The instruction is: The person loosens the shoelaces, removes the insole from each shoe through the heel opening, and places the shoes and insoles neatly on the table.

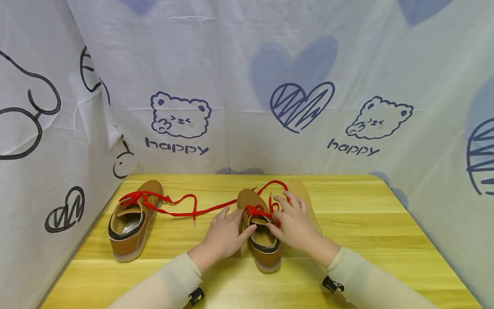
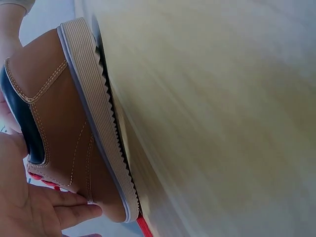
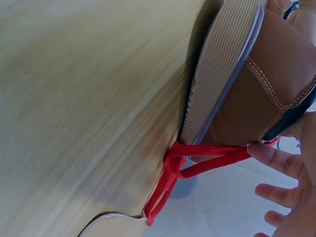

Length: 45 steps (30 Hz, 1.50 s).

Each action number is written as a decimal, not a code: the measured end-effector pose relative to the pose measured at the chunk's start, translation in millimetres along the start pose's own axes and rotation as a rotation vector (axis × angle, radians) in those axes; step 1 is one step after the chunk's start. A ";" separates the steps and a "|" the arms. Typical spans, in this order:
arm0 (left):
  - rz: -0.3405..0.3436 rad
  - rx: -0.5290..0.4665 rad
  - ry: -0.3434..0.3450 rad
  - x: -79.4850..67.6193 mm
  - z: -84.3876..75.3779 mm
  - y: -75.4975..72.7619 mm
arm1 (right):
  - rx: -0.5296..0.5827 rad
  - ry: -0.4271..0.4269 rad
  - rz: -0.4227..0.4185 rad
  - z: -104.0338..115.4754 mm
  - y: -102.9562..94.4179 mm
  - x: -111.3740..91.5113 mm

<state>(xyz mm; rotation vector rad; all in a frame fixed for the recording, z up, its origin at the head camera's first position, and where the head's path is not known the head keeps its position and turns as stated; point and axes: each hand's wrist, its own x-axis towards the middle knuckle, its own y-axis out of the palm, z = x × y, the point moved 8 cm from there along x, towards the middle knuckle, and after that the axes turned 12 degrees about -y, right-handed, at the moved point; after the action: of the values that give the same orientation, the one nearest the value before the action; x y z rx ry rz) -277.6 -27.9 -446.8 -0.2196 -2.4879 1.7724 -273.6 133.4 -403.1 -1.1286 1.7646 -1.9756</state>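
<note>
A brown leather shoe [image 1: 269, 259] with red laces [image 1: 257, 211] stands upright on the table, toe pointing away. My left hand [image 1: 224, 234] lies along its left side, fingers extended and touching the upper, as the left wrist view also shows. On the other side, my right hand [image 1: 297, 223] has its fingers spread beside the laces. In the right wrist view, one right fingertip touches the red lace [image 3: 212, 150] at the shoe's side, and the lace hangs in loops down to the table. Neither hand is curled round anything.
The matching brown shoe [image 1: 127, 246] stands at the left, its red lace [image 1: 173, 213] trailing across toward the nearer shoe. A flat tan insole-shaped piece [image 1: 300, 189] lies partly under my right hand. Printed white cloth [image 1: 239, 128] hangs behind the wooden table [image 1: 359, 257].
</note>
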 end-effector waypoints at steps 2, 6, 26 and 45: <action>0.002 0.001 0.011 0.1 0.1 0.3 | 0.001 0.001 -0.001 0.4 0.4 -0.4; 0.012 0.012 0.033 1.2 0.3 0.4 | 0.002 -0.004 -0.014 1.6 1.1 -0.5; -0.020 -0.036 0.018 -0.3 -3.4 -9.0 | 0.022 0.117 0.039 0.1 4.5 0.0; -0.149 -0.053 0.015 -4.5 3.3 -12.1 | 0.146 0.238 0.108 -18.2 9.1 -14.7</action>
<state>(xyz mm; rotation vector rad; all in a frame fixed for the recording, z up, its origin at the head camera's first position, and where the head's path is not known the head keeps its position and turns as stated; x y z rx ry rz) -274.5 -35.6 -436.3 -0.0486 -2.4712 1.6436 -279.0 154.0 -416.3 -0.7630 1.7152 -2.2068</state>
